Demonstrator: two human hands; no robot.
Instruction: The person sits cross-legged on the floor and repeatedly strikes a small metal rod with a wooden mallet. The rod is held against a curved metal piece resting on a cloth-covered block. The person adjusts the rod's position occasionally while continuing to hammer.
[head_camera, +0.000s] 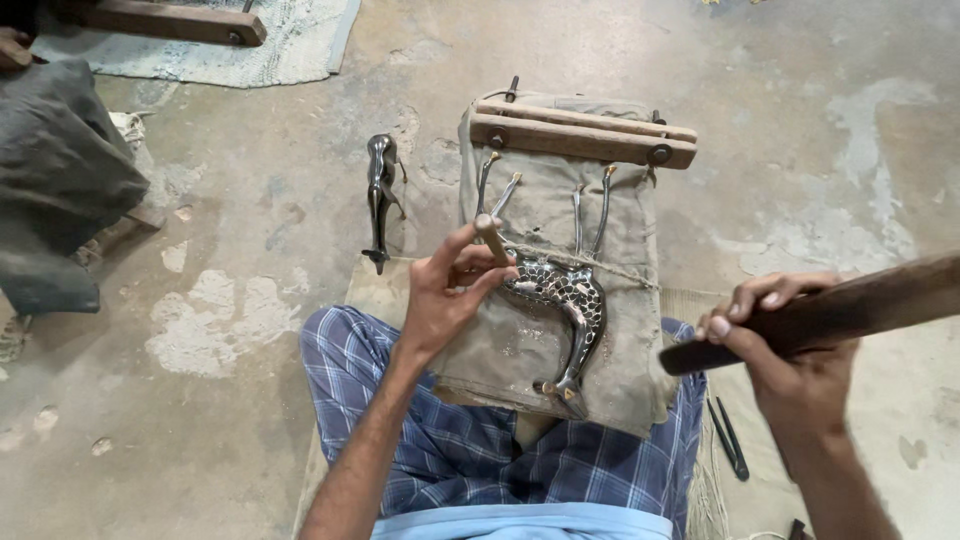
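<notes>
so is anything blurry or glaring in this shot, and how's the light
Head view: soft, even light, only faint shadows on the concrete floor; small highlights on the metal giraffe figure; the wooden mallet in the right hand looks slightly soft; the left hand is sharp.

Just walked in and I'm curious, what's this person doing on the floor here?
A person sits on the concrete floor with a cloth-covered block between the knees. A metal giraffe figure with a spotted pattern lies on it, tied down by a cord, its legs held in a wooden clamp. The left hand sets a small wooden-handled punch against the figure, while the right hand holds a dark wooden mallet raised to the side. A second giraffe figure lies on the floor nearby.
</notes>
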